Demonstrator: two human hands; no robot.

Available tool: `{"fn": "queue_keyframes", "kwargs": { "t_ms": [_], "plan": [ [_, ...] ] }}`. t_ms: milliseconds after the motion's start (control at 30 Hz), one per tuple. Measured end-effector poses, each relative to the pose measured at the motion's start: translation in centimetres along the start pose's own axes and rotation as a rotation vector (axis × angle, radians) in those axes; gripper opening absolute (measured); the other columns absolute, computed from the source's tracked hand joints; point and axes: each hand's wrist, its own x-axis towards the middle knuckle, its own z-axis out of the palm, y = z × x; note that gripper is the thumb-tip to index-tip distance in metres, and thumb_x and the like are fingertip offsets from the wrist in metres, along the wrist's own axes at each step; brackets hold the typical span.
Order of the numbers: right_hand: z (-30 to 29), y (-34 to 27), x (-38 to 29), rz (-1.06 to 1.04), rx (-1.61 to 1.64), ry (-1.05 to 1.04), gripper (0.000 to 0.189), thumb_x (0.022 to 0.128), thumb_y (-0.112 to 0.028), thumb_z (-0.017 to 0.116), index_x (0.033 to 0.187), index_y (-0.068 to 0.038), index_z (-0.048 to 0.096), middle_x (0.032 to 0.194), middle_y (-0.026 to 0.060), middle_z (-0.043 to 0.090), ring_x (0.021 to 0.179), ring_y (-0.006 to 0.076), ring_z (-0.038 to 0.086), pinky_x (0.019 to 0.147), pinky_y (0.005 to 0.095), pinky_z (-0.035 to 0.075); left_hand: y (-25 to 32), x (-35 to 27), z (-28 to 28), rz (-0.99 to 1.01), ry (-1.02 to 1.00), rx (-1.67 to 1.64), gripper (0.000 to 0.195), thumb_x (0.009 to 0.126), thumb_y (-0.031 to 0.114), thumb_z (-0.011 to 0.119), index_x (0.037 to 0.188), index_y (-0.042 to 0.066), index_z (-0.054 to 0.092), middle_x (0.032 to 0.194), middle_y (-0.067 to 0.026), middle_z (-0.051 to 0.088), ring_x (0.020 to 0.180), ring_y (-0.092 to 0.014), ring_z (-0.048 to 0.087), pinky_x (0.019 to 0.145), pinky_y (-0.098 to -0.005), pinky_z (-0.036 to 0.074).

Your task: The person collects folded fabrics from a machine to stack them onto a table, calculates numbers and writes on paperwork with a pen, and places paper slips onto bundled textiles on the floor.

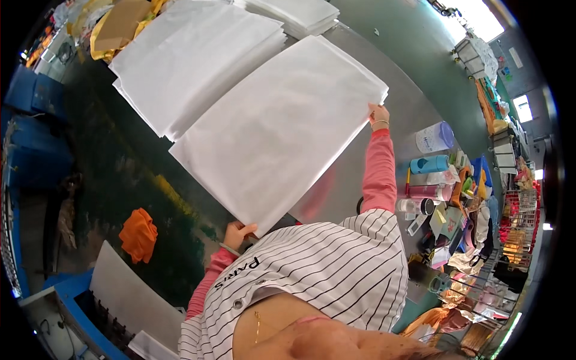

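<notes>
A large stack of white sheets [288,121] lies before me on a grey metal-topped table [342,180], its left corner reaching past the table's edge. My left hand [238,234] pinches the near corner, thumb on top and fingers out of sight beneath. At the right-hand corner, my right hand [379,116] grips the edge of the sheets. Several sheet edges show along that side. Beyond it lies another thick stack of white sheets [202,63], with edges slightly uneven. A third white stack [292,15] sits at the far end.
To the right stand a white jar with a purple lid [434,137], a blue cup [429,164], a pink bottle [427,192] and a clear bottle with a black lid [414,206]. Orange cloth [138,235] lies on the floor at left. A blue-framed machine [81,310] is at lower left.
</notes>
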Motion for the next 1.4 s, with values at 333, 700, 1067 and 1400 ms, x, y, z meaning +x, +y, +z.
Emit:
{"fn": "queue_keyframes", "kwargs": {
  "t_ms": [333, 700, 1067, 1400],
  "plan": [
    [1.8, 2.9, -1.9, -0.429, -0.835, 0.494, 0.04, 0.069, -0.02, 0.066, 0.103, -0.004, 0.054, 0.09, 0.0115, 0.058, 0.08, 0.0246, 0.056, 0.063, 0.0391, 0.045, 3.1, -0.6, -0.7, 0.068, 0.192, 0.694, 0.034, 0.068, 0.029, 0.07, 0.078, -0.001, 0.06, 0.065, -0.0051, 0.059, 0.055, -0.014, 0.054, 0.051, -0.028, 0.042],
    [16.2, 4.8, -38.6, -1.143, -1.194, -1.231, 0.064, 0.072, -0.04, 0.059, 0.127, -0.016, 0.036, 0.135, 0.0072, 0.031, 0.126, 0.027, 0.025, 0.098, 0.054, 0.02, 11.1, 5.8, -6.4, 0.386, 0.584, 0.418, 0.027, 0.066, 0.019, 0.07, 0.079, 0.002, 0.054, 0.065, -0.0053, 0.058, 0.053, -0.014, 0.053, 0.048, -0.0292, 0.041],
    [15.0, 6.7, -41.2, -0.727, -0.491, -1.42, 0.046, 0.075, -0.012, 0.06, 0.119, -0.007, 0.046, 0.121, 0.0116, 0.047, 0.118, 0.0258, 0.039, 0.1, 0.0442, 0.025, 14.2, 5.7, -3.7, 0.519, 0.952, 0.687, 0.024, 0.068, 0.018, 0.068, 0.078, 0.0, 0.055, 0.062, -0.0061, 0.059, 0.055, -0.012, 0.055, 0.053, -0.0279, 0.044],
    [14.7, 7.9, -41.9, -0.789, -0.417, -1.315, 0.022, 0.074, -0.007, 0.06, 0.096, -0.004, 0.059, 0.102, 0.0098, 0.058, 0.104, 0.0252, 0.051, 0.097, 0.0433, 0.032, 15.1, 7.2, -5.1, 0.333, 0.287, -0.049, 0.015, 0.07, 0.014, 0.059, 0.082, 0.005, 0.059, 0.079, -0.0054, 0.061, 0.071, -0.018, 0.058, 0.067, -0.0336, 0.047]
  ]
}}
